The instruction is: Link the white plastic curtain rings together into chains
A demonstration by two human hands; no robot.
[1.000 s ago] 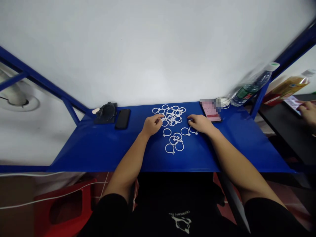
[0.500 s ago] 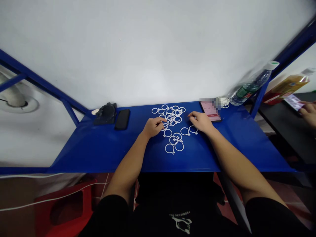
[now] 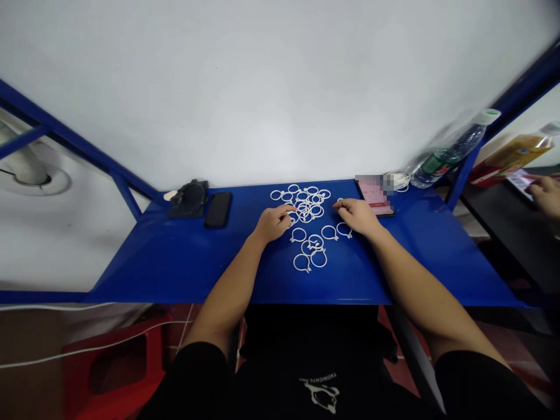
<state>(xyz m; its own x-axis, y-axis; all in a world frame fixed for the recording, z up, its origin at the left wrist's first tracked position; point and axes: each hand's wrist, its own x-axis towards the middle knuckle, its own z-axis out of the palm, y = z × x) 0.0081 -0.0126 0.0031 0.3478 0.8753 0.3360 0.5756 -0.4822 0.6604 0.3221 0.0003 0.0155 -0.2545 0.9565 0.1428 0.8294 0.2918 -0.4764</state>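
Note:
Several thin white plastic rings with small clasp ends (image 3: 301,198) lie heaped on the blue table (image 3: 166,262). A looser group of the same rings (image 3: 301,262) is spread nearer to me. My left hand (image 3: 273,223) rests at the heap's left edge, index finger stretched over it and thumb apart below; a ring (image 3: 292,219) sits partly hidden by these fingers. To the right of the heap, my right hand (image 3: 356,214) has its fingers pinched together. A small white arc, seemingly part of a ring (image 3: 340,200), shows at its fingertips; the rest is hidden.
A black phone (image 3: 217,210) and a dark crumpled item (image 3: 189,199) lie at left. At right are a phone with a pink screen (image 3: 375,198), a white cable (image 3: 399,181) and a plastic bottle (image 3: 455,150). Another person's hand (image 3: 546,195) holds a phone at far right.
A white arc now shows at my right fingertips, where none was visible before. My left hand stays at the heap's edge with little movement. The view has shifted slightly.

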